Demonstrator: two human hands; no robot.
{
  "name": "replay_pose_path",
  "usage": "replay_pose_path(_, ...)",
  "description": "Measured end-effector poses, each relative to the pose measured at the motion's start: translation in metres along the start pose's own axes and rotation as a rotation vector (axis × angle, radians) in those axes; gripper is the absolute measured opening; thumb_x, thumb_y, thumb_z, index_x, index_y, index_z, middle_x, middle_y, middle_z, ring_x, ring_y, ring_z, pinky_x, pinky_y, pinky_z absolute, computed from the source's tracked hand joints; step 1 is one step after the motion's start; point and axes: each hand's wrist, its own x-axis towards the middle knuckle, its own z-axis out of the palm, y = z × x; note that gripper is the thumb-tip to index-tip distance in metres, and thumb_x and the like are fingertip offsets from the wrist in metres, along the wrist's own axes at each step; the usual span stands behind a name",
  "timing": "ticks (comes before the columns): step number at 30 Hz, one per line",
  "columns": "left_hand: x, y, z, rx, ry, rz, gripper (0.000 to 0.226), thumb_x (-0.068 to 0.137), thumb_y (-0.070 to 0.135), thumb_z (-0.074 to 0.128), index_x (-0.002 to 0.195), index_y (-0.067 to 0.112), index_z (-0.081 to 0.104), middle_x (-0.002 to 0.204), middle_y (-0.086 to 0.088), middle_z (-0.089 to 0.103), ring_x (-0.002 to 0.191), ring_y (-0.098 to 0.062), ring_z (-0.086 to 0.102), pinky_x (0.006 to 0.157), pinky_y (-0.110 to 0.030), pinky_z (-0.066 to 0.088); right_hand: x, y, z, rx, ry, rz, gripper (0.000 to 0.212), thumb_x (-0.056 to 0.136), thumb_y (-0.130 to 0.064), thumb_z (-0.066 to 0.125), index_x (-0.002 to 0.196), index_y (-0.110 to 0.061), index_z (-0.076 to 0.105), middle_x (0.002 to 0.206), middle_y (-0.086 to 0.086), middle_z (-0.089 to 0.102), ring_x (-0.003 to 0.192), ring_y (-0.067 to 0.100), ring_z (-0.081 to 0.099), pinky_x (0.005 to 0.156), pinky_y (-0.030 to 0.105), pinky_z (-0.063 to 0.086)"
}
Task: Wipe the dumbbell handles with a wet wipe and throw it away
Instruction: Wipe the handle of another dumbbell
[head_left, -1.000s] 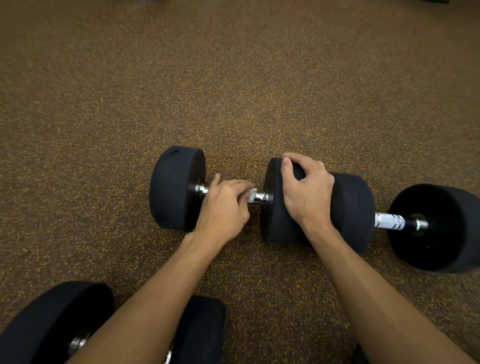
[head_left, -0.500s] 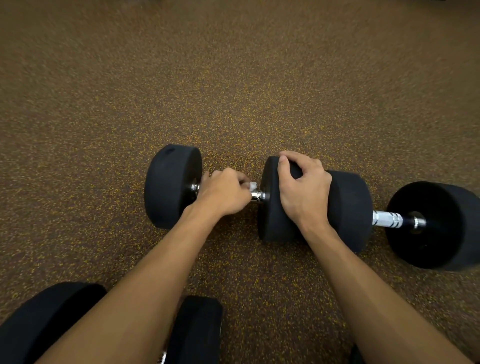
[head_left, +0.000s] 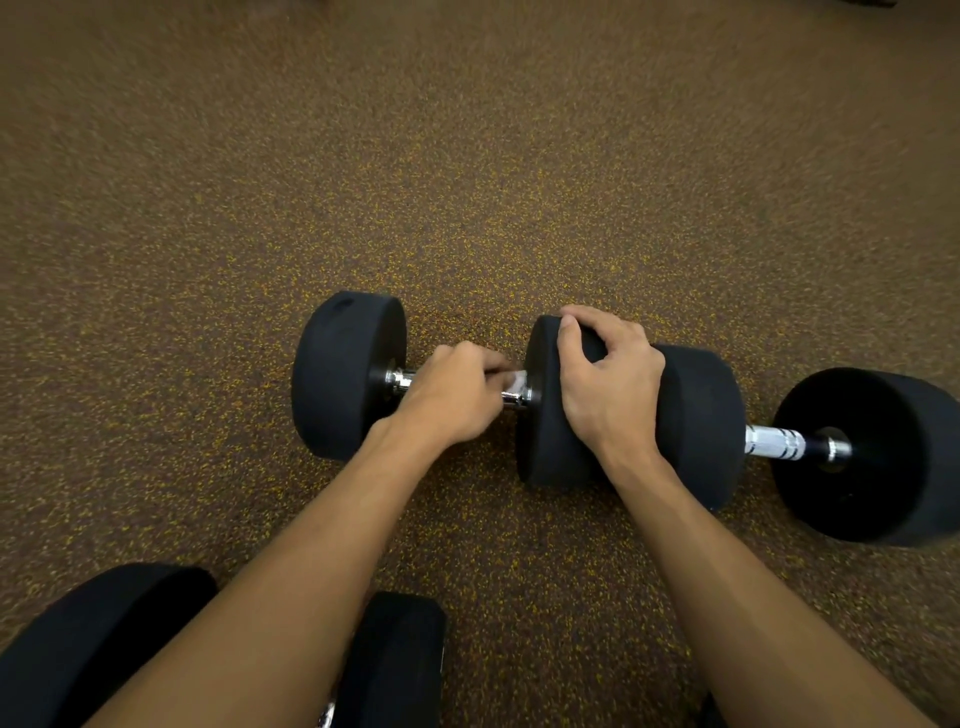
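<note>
White and soft, the wet wipe (head_left: 515, 381) is bunched in our left hand (head_left: 457, 397). The fingers curl around it and the shiny metal handle (head_left: 401, 379) of the middle dumbbell (head_left: 345, 374). The wipe is light and floppy, so we think it needs a tight squeeze to rub the hard, smooth bar. Our right hand (head_left: 605, 379) grips the top of the black round end (head_left: 540, 447). We think the dumbbell is heavy and could roll. Just beside it, the other dumbbell (head_left: 857, 457) lies on the speckled floor (head_left: 467, 182).
</note>
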Motion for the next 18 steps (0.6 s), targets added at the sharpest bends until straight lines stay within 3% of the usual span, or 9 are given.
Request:
replay_pose_path(6, -0.008, -0.017, -0.018, 0.029, 0.073, -0.027, 0.027, 0.109, 0.031, 0.058, 0.128, 0.025, 0.076, 0.110, -0.005, 0.066, 0.113, -0.029, 0.064, 0.099, -0.038, 0.052, 0.000, 0.001, -0.001, 0.006, -0.007, 0.005, 0.024, 0.103, -0.031, 0.063, 0.118, -0.023, 0.080, 0.116, -0.013, 0.077, 0.118, 0.009, 0.060, 0.102, 0.015, 0.039)
replay_pose_path(11, 0.004, -0.004, 0.003, 0.000, 0.009, 0.006, 0.029, 0.108, 0.037, 0.059, 0.131, 0.030, 0.074, 0.131, -0.011, 0.069, 0.124, -0.032, 0.060, 0.107, -0.041, 0.050, 0.001, 0.002, 0.001, -0.016, -0.007, -0.003, 0.024, 0.103, -0.030, 0.063, 0.117, -0.023, 0.081, 0.116, -0.012, 0.077, 0.117, 0.010, 0.061, 0.098, 0.001, 0.032)
replay_pose_path(14, 0.006, -0.006, 0.006, -0.061, 0.001, 0.016, 0.028, 0.107, 0.036, 0.061, 0.132, 0.031, 0.074, 0.136, -0.007, 0.069, 0.129, -0.029, 0.058, 0.108, -0.036, 0.046, 0.000, 0.002, 0.000, -0.015, -0.005, 0.001, 0.024, 0.103, -0.030, 0.063, 0.118, -0.022, 0.081, 0.117, -0.012, 0.077, 0.119, 0.009, 0.061, 0.098, -0.002, 0.030)
replay_pose_path(18, 0.004, -0.027, -0.006, -0.050, 0.096, -0.017, 0.024, 0.106, 0.037, 0.064, 0.124, 0.031, 0.078, 0.117, -0.001, 0.071, 0.101, -0.018, 0.061, 0.089, -0.027, 0.046, 0.000, 0.003, 0.000, -0.002, -0.018, 0.006, 0.024, 0.103, -0.031, 0.064, 0.119, -0.023, 0.080, 0.116, -0.013, 0.077, 0.120, 0.008, 0.060, 0.098, -0.001, 0.031)
